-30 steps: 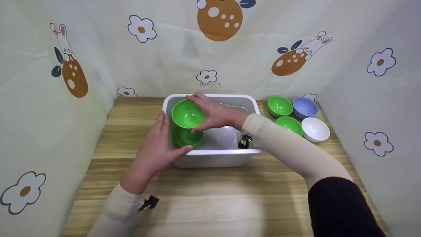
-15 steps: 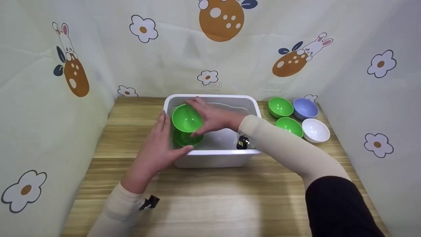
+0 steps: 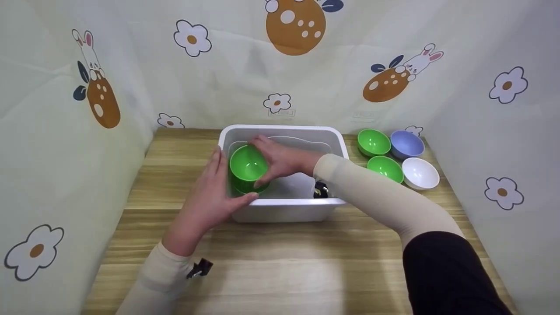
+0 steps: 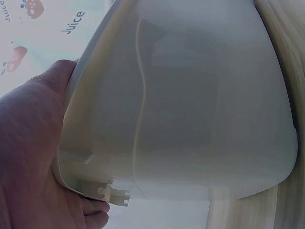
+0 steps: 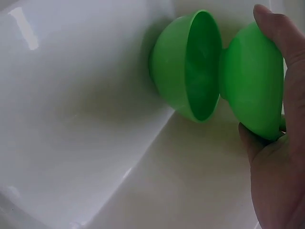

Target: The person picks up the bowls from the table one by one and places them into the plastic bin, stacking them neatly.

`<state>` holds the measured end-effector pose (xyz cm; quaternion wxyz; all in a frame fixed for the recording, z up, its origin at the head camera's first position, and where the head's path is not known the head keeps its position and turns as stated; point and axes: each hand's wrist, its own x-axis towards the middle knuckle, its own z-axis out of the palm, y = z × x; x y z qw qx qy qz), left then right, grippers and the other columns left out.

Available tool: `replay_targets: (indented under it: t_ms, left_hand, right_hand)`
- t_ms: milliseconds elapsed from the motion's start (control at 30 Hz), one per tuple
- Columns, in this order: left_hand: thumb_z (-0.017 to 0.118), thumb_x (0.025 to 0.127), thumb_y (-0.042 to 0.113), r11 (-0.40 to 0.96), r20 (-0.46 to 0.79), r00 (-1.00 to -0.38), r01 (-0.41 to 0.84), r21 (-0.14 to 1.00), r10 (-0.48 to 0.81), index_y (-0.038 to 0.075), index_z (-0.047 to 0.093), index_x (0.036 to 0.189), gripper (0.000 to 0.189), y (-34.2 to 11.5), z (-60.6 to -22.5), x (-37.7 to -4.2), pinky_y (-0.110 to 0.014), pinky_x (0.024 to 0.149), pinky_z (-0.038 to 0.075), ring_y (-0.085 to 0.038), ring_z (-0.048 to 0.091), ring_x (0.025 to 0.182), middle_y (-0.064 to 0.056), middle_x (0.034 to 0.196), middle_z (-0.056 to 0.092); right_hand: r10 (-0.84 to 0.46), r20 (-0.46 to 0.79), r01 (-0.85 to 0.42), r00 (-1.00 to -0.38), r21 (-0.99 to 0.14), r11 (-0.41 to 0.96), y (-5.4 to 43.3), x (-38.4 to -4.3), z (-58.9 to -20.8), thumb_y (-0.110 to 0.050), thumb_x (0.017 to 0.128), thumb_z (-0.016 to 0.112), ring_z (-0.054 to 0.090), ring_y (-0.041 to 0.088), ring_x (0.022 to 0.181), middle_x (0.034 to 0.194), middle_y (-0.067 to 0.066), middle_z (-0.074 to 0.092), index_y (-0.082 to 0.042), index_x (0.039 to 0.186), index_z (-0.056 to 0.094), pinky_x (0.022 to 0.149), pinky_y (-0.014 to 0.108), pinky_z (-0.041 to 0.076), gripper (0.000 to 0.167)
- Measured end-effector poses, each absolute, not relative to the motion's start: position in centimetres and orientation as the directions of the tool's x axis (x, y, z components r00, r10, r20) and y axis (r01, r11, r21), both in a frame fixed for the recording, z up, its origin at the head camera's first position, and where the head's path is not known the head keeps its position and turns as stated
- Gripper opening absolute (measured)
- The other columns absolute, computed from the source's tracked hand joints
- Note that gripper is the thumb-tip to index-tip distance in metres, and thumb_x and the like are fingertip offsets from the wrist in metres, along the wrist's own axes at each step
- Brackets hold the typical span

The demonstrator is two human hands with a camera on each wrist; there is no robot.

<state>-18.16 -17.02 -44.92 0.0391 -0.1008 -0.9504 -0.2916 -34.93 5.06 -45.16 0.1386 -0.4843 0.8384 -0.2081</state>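
My right hand [image 3: 282, 158] grips a green bowl [image 3: 248, 164] by its rim, thumb and fingers on opposite sides. The bowl is inside a white plastic bin [image 3: 284, 202], at its left end. Below it another green bowl [image 5: 174, 67] sits on the bin's floor with its mouth up. In the right wrist view the held bowl [image 5: 255, 81] has its base just at the lower bowl's opening. My left hand [image 3: 204, 197] holds the bin's front left corner, thumb along the front rim. In the left wrist view, its fingertips [image 4: 96, 219] show past the rim.
To the bin's right, two green bowls [image 3: 373, 142], a blue bowl [image 3: 407, 144] and a white bowl [image 3: 420, 173] stand close together on the wooden table [image 3: 280, 271]. Patterned cloth walls [image 3: 227, 78] enclose the table's back and sides.
My right hand has lowered the green bowl into the bin, over the bowl below, which is now mostly covered in the head view. The left hand stays at the corner.
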Motion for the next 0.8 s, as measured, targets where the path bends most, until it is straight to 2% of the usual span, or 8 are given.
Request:
replay_targets:
  t_ms: [233,367,633,800]
  left_hand:
    - [0.06,0.084,0.097,0.807,0.137,-0.976,0.217,0.549,0.17,-0.004,0.007,0.175,0.146,-17.1,-45.0,-18.3,-0.067,0.13,0.025,-0.045,0.014,0.168,-0.024,0.183,0.003]
    - [0.062,0.084,0.096,0.803,0.143,-0.975,0.221,0.554,0.169,-0.003,0.008,0.175,0.145,-17.1,-45.0,-18.3,-0.066,0.13,0.025,-0.045,0.014,0.168,-0.023,0.184,0.003]
    - [0.081,0.089,0.073,0.784,0.17,-0.972,0.23,0.576,0.161,-0.005,0.012,0.174,0.135,-16.9,-45.0,-18.3,-0.064,0.13,0.029,-0.045,0.019,0.167,-0.025,0.183,0.007]
    - [0.072,0.086,0.086,0.786,0.164,-0.973,0.228,0.574,0.163,-0.004,0.01,0.175,0.141,-17.0,-45.0,-18.3,-0.063,0.13,0.028,-0.044,0.017,0.167,-0.025,0.183,0.006]
  right_hand:
    - [-0.881,-0.027,-0.785,-0.472,-0.443,0.434,4.8,-35.1,-45.5,-0.052,0.075,0.102,0.055,0.024,0.133,0.149,0.012,0.049,-0.004,0.164,0.041,0.119,0.031,0.045,0.118]
    - [-0.884,-0.046,-0.789,-0.465,-0.43,0.438,4.8,-35.2,-45.9,-0.054,0.073,0.103,0.054,0.024,0.137,0.151,0.011,0.048,-0.006,0.165,0.04,0.121,0.032,0.042,0.122]
    - [-0.897,-0.047,-0.808,-0.439,-0.416,0.417,4.6,-35.2,-46.4,-0.056,0.073,0.103,0.049,0.025,0.145,0.157,0.012,0.047,-0.005,0.166,0.038,0.126,0.031,0.036,0.124]
    - [-0.899,-0.055,-0.813,-0.434,-0.406,0.417,4.5,-35.2,-46.5,-0.054,0.075,0.102,0.047,0.024,0.147,0.161,0.012,0.045,-0.005,0.167,0.037,0.128,0.031,0.034,0.123]
